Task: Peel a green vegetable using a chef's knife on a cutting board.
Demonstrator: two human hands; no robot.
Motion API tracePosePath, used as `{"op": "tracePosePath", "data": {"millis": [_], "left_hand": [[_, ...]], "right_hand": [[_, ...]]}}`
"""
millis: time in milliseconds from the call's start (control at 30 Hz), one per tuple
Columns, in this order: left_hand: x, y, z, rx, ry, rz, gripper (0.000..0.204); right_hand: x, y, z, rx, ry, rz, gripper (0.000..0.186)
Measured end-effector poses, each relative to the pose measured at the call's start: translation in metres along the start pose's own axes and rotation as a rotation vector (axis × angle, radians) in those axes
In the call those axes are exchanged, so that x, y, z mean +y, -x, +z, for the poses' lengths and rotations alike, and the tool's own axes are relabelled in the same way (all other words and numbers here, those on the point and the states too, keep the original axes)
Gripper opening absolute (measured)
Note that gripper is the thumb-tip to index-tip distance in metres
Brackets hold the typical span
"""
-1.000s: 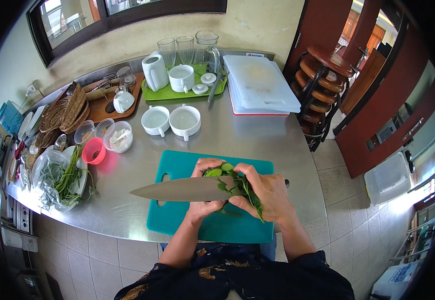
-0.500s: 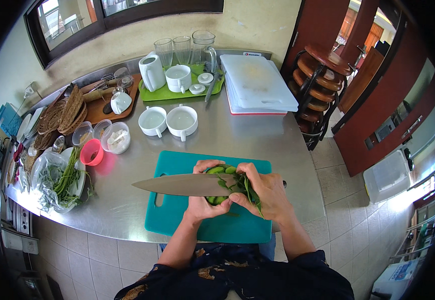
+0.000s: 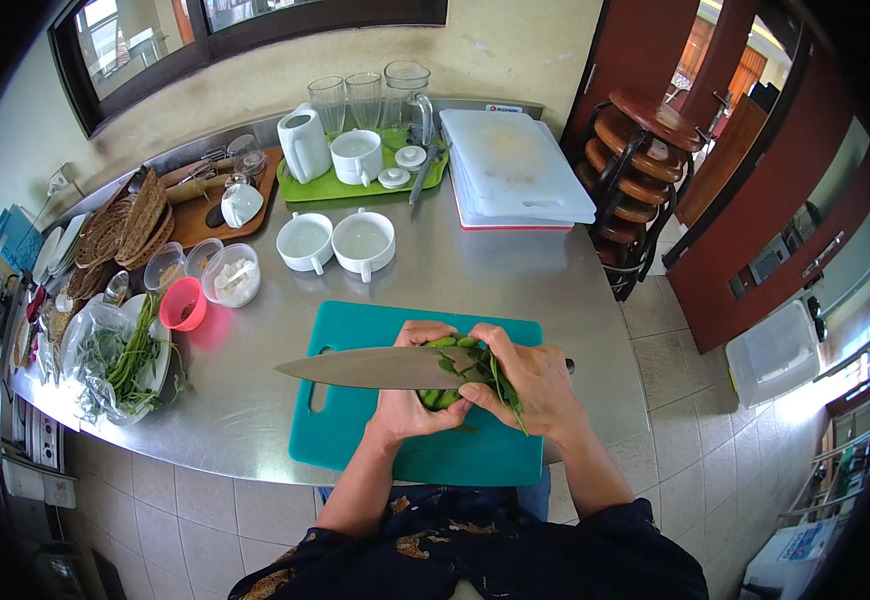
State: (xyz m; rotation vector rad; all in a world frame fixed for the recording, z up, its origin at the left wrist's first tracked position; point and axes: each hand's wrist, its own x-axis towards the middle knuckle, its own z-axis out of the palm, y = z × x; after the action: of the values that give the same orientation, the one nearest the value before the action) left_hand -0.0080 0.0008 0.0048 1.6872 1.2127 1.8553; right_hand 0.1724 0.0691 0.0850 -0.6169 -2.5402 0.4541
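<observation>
Over a teal cutting board [image 3: 340,440], my left hand [image 3: 402,408] is closed round a bunch of green leaves [image 3: 440,398], partly hidden behind a large chef's knife [image 3: 365,368]. My right hand [image 3: 527,385] is closed at the knife's handle end, with leafy stems under its fingers and thumb. The blade lies level across the leaves and my left hand, its tip pointing left. The handle's end pokes out to the right of my right hand.
At left on the steel worktop [image 3: 235,380] are a plate of bagged greens [image 3: 135,370], small tubs [image 3: 183,304] and baskets [image 3: 140,230]. Behind are white cups [image 3: 363,245], a green tray [image 3: 315,188] and stacked white boards [image 3: 515,170]. Stacked stools [image 3: 645,130] stand right.
Both hands and the knife have shifted very slightly; the knife tip has moved a little right and up. The leaves remain held between my hands. The view has shifted slightly.
</observation>
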Motion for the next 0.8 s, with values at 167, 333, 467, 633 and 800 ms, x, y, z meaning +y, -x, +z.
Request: {"op": "tracePosePath", "data": {"millis": [167, 333, 467, 633, 800], "left_hand": [[0.004, -0.004, 0.000, 0.010, -0.163, 0.096, 0.072], [0.008, -0.005, 0.001, 0.042, -0.333, 0.092, 0.067], [0.005, -0.005, 0.001, 0.043, -0.294, 0.057, 0.064], [-0.002, -0.004, -0.002, -0.012, -0.214, -0.004, 0.067], [0.012, -0.005, 0.009, -0.033, -0.370, -0.002, 0.074]], "right_hand": [[0.000, -0.002, 0.011, 0.088, -0.044, 0.009, 0.051], [-0.001, -0.005, 0.020, 0.132, -0.074, 0.055, 0.049], [0.000, -0.004, 0.023, 0.141, -0.019, 0.067, 0.050], [0.005, -0.005, 0.020, 0.101, 0.035, 0.047, 0.045], [0.018, -0.005, 0.037, 0.235, -0.087, 0.167, 0.037]]}}
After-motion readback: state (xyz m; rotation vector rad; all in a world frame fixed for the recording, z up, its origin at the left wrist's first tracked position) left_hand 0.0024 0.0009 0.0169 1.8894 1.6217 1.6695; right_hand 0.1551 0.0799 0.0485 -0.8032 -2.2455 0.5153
